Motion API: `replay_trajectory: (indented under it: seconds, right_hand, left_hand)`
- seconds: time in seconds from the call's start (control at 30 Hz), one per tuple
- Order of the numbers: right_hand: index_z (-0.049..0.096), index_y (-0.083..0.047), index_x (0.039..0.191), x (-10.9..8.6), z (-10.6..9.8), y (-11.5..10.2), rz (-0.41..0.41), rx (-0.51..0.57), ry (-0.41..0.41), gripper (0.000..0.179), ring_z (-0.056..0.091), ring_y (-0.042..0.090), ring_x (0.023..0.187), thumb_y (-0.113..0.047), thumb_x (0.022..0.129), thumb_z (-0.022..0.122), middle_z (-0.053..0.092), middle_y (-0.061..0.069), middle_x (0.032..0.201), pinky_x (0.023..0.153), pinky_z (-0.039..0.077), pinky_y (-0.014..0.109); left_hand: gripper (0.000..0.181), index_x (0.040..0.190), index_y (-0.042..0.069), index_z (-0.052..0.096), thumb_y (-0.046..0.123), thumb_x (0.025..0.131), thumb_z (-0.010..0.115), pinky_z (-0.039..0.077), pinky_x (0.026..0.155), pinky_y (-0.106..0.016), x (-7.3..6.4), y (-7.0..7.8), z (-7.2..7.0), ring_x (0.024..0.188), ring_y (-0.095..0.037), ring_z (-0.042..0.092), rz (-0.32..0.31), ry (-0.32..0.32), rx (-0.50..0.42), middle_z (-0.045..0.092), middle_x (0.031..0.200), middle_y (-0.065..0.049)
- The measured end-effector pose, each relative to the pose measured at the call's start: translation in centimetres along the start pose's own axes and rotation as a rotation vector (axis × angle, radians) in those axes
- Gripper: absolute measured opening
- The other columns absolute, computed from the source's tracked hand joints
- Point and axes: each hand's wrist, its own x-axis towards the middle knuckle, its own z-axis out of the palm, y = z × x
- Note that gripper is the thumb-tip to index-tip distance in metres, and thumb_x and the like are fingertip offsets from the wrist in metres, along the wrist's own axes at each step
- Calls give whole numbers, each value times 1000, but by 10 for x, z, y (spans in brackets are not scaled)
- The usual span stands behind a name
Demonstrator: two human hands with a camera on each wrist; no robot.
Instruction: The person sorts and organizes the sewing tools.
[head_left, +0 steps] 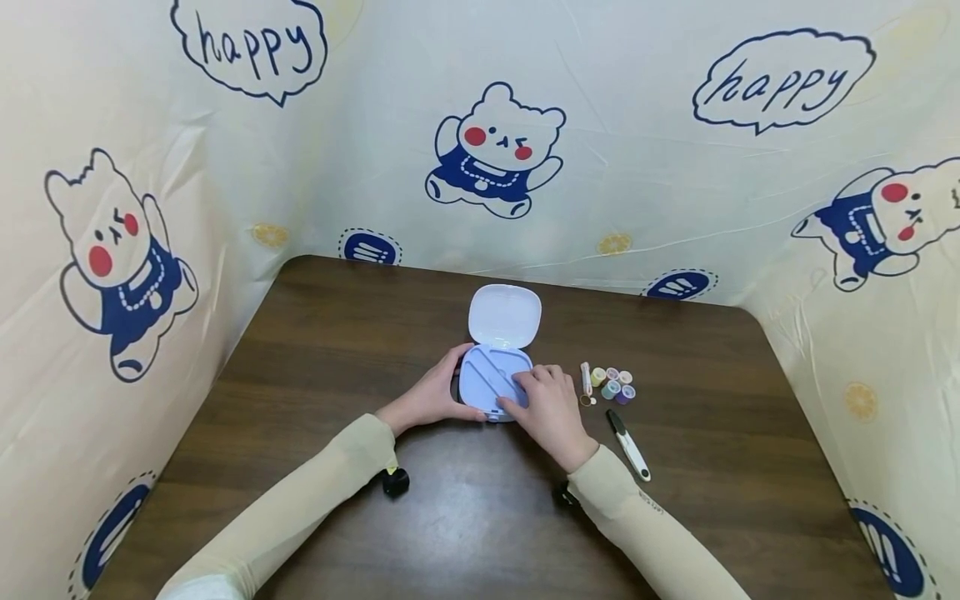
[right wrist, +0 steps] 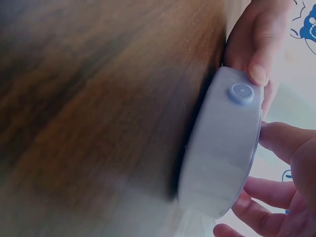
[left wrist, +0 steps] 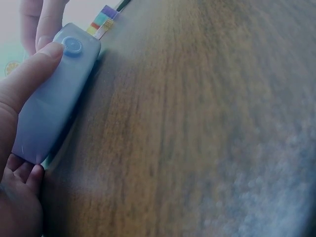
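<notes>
A small light-blue plastic case (head_left: 480, 375) stands on the table with its pale lid (head_left: 505, 315) tipped back. Inside, a tray shows a diagonal slot. My left hand (head_left: 438, 392) grips the case by its left side, its thumb (left wrist: 37, 71) lying at the front beside a round button (left wrist: 72, 46). From the right, my right hand (head_left: 551, 412) reaches over the case, thumb and fingers spread apart and fingertips touching the tray. In the right wrist view, its thumb (right wrist: 286, 140) and fingers (right wrist: 269, 192) rest at the case's upper edge.
Right of the case lie several small thread spools (head_left: 612, 383) and a slim clear tube (head_left: 587, 379). A black-and-white slim tool (head_left: 628, 446) lies nearer me. The brown wooden table (head_left: 360, 333) meets a printed cloth (head_left: 375, 150) behind and at both sides.
</notes>
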Motion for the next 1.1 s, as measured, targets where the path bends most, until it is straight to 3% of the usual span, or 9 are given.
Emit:
replay_trajectory:
  seconds: [0.37, 1.1]
  right_hand:
    - [73, -4, 110, 5, 5, -5, 11, -31, 4, 44, 56, 35, 106, -42, 90, 83, 69, 13, 102, 100, 42, 55]
    - [72, -3, 98, 10, 7, -3, -22, -83, 59, 40, 54, 36, 108, -40, 87, 83, 68, 12, 95, 112, 28, 70]
  left_hand:
    - [119, 163, 8, 21, 38, 75, 96, 37, 118, -50, -2, 0, -1, 143, -30, 44, 8, 4, -13, 34, 163, -16]
    - [118, 162, 9, 21, 37, 75, 95, 36, 118, -50, 0, 0, 1, 142, -29, 44, 5, 4, -21, 35, 162, -15]
